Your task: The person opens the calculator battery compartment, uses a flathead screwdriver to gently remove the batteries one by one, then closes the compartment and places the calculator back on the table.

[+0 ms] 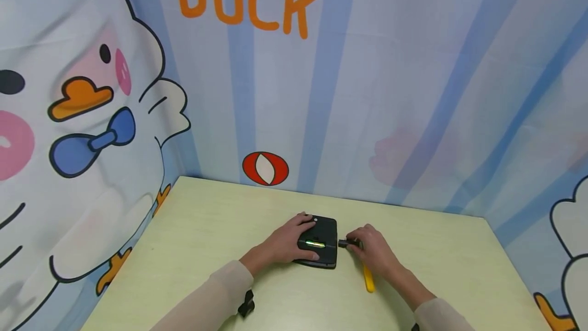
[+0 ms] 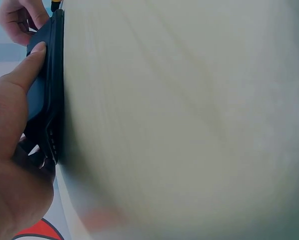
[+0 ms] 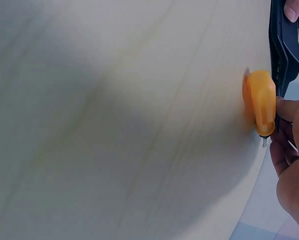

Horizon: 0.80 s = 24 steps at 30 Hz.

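Note:
A flat black device (image 1: 327, 234) lies on the table, with a shiny green-yellow strip showing in a slot on its top. My left hand (image 1: 294, 241) rests across its left part, fingers spread over the top and thumb near the front edge. In the left wrist view, the thumb of that hand (image 2: 22, 82) lies straight along the device (image 2: 50, 65). To the right of the device, my right hand (image 1: 371, 250) pinches a small black piece (image 1: 344, 243) between thumb and fingers. Beside that hand lies a yellow-handled screwdriver (image 3: 262, 100) with a short metal tip.
The pale yellow table (image 1: 197, 229) ends at the back against a duck-printed cloth (image 1: 285, 116), which also stands at the left and right. A black strap piece (image 1: 246, 304) shows by the left sleeve (image 1: 213, 290).

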{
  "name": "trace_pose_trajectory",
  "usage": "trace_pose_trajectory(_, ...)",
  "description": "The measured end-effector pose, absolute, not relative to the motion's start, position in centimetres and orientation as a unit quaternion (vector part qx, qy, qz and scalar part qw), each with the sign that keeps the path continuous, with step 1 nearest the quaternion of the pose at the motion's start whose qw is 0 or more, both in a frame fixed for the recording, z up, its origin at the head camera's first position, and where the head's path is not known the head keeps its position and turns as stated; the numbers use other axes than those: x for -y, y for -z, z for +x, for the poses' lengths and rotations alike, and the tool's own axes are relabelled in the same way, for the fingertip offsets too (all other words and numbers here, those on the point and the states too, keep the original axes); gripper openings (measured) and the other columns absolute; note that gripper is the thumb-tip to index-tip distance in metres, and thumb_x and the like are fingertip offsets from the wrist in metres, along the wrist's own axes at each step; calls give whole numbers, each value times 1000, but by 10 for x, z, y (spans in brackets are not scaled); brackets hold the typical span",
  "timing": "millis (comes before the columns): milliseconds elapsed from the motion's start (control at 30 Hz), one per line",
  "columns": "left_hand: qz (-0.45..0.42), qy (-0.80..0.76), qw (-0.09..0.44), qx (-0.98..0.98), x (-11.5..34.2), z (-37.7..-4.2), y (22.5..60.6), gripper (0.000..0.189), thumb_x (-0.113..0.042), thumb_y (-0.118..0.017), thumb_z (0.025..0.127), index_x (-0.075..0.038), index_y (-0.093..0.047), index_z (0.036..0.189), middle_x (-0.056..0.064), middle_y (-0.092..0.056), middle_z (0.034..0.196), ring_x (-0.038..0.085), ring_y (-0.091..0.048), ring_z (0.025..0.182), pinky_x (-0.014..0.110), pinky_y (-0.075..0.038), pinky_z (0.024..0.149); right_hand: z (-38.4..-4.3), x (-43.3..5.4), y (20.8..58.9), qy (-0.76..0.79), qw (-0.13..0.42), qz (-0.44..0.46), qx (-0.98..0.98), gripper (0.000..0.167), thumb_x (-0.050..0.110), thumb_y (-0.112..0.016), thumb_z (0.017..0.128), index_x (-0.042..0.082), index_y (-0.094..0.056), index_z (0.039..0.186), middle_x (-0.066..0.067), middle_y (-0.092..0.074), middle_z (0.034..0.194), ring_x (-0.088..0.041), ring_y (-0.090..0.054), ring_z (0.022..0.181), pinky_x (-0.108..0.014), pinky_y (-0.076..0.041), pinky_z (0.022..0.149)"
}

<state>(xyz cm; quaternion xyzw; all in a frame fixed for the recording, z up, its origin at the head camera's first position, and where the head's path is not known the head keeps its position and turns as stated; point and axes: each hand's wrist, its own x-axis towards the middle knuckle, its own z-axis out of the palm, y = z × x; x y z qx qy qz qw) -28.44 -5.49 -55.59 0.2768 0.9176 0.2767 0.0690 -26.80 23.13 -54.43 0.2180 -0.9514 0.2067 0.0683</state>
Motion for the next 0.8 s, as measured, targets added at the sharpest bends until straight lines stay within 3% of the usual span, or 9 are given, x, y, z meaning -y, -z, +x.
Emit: trace_pose_trajectory(800,277,-271,74,-919,54,-284,554,92,-60,-79,90,-13,-46,162,5,-32,171,28,-24,160,49,-36,123,-269,-227,543,-184,55,251,949,15,5,-86,88,6,-81,102,-3,-69,100,-21,-60,95,-44,-56,88)
